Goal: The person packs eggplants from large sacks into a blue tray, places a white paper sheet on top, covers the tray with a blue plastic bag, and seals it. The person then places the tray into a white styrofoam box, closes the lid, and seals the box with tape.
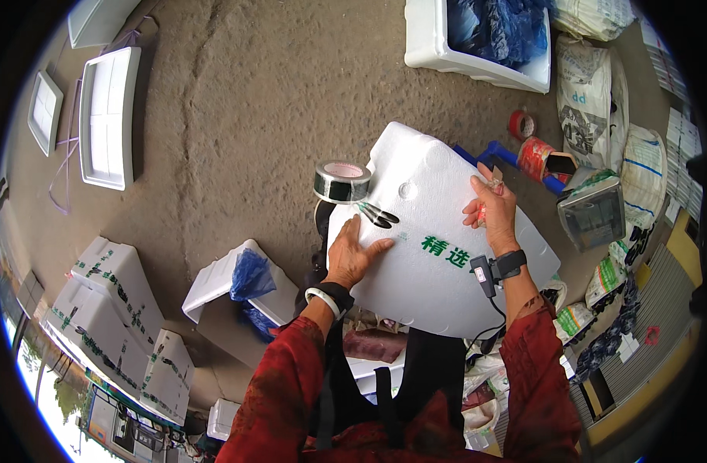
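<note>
A white foam box (423, 278) with green printed characters lies before me, tilted over my lap. My left hand (353, 252) rests on its top, thumb spread from the fingers. Just beyond those fingertips stands a roll of packing tape (342, 184), at the box's left edge. From the roll a narrow green-and-black strip (379, 215) runs onto the foam; it looks like tape, though I cannot tell for sure. My right hand (492, 202) is at the box's right side, its fingers curled around a small red-and-tan object (496, 180) that is mostly hidden.
A foam box with blue plastic lining (481, 52) stands at the far right. Near it are a red tape roll (521, 124), a blue tape dispenser (495, 151), a clear plastic container (594, 211) and woven sacks (585, 98). Taped foam boxes (107, 324) are stacked left; foam lids (107, 116) lie beyond.
</note>
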The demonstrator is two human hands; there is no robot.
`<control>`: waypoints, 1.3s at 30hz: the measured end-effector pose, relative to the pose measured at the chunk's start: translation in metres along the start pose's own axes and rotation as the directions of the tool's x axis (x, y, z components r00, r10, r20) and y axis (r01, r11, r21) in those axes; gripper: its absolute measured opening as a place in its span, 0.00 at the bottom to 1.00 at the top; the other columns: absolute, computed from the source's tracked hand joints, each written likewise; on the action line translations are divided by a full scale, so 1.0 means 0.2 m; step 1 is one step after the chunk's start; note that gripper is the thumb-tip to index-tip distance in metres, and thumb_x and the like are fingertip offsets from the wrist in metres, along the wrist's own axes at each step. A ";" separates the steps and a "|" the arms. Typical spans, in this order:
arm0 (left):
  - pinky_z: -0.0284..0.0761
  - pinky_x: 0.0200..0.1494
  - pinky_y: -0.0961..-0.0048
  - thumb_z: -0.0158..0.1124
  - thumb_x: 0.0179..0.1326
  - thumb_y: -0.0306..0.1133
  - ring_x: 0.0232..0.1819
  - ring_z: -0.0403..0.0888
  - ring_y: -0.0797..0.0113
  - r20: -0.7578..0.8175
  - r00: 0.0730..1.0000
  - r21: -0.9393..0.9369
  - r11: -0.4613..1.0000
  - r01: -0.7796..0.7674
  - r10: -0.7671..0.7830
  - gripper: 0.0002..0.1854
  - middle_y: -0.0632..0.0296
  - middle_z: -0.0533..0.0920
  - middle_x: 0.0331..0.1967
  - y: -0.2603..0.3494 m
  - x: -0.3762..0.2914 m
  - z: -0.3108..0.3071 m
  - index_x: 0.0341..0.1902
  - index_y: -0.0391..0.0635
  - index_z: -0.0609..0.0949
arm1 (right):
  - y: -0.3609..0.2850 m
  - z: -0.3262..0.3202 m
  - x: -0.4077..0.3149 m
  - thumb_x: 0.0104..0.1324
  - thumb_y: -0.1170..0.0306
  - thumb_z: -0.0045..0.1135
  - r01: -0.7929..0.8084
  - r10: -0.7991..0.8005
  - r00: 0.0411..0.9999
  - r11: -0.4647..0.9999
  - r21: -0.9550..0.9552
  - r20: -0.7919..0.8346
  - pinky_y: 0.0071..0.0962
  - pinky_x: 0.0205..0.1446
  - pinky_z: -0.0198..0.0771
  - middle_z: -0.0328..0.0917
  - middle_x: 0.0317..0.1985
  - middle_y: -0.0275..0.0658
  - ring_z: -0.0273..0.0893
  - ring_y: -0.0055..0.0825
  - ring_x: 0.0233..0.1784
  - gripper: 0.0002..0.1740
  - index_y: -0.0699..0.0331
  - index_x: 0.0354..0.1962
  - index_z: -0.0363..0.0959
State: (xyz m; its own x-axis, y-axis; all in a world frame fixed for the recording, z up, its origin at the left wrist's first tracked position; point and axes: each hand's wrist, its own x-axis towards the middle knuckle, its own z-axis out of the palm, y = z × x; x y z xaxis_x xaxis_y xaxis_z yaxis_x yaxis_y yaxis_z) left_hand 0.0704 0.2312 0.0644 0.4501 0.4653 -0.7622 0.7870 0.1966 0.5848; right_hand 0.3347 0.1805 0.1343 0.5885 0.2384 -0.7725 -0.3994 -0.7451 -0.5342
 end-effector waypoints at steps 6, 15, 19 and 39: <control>0.68 0.62 0.62 0.67 0.46 0.65 0.60 0.71 0.45 -0.036 0.999 -0.042 0.999 0.026 -0.028 0.51 0.38 0.73 0.58 -0.01 0.00 0.02 0.59 0.28 0.71 | 0.01 0.01 0.02 0.63 0.64 0.58 -0.001 0.006 0.998 0.997 -0.077 0.062 0.18 0.11 0.60 0.74 0.15 0.38 0.69 0.21 0.09 0.28 0.64 0.59 0.67; 0.71 0.55 0.65 0.73 0.41 0.62 0.52 0.77 0.50 -0.021 0.999 -0.123 0.991 0.046 -0.049 0.48 0.43 0.78 0.50 -0.02 0.04 0.01 0.54 0.30 0.75 | 0.00 -0.02 0.04 0.62 0.65 0.57 -0.010 0.017 0.994 0.997 -0.071 0.106 0.20 0.10 0.61 0.72 0.14 0.37 0.66 0.19 0.08 0.29 0.67 0.60 0.65; 0.73 0.51 0.65 0.75 0.40 0.58 0.47 0.80 0.49 0.286 0.948 -0.143 0.973 0.183 -0.136 0.42 0.44 0.81 0.40 -0.01 0.12 -0.07 0.47 0.30 0.79 | 0.00 -0.02 0.06 0.62 0.66 0.57 -0.013 0.019 0.992 0.999 -0.048 0.128 0.20 0.09 0.61 0.70 0.13 0.35 0.65 0.18 0.07 0.30 0.68 0.60 0.64; 0.69 0.57 0.59 0.77 0.36 0.31 0.40 0.81 0.48 -0.158 0.711 0.456 0.690 -0.562 0.685 0.44 0.51 0.83 0.33 0.09 0.37 -0.46 0.62 0.43 0.70 | -0.33 0.27 -0.13 0.71 0.59 0.42 -0.124 0.220 0.581 0.975 -0.182 0.784 0.15 0.17 0.62 0.76 0.23 0.40 0.71 0.20 0.14 0.16 0.65 0.38 0.67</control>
State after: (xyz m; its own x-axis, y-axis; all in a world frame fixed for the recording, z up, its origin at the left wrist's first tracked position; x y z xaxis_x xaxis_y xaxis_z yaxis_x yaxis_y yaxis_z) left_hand 0.0784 0.3493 0.0440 0.7922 0.6024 -0.0979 0.4822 -0.5195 0.7054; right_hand 0.3075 0.2564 0.1708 -0.2969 0.4628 -0.8352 -0.3345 -0.8697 -0.3630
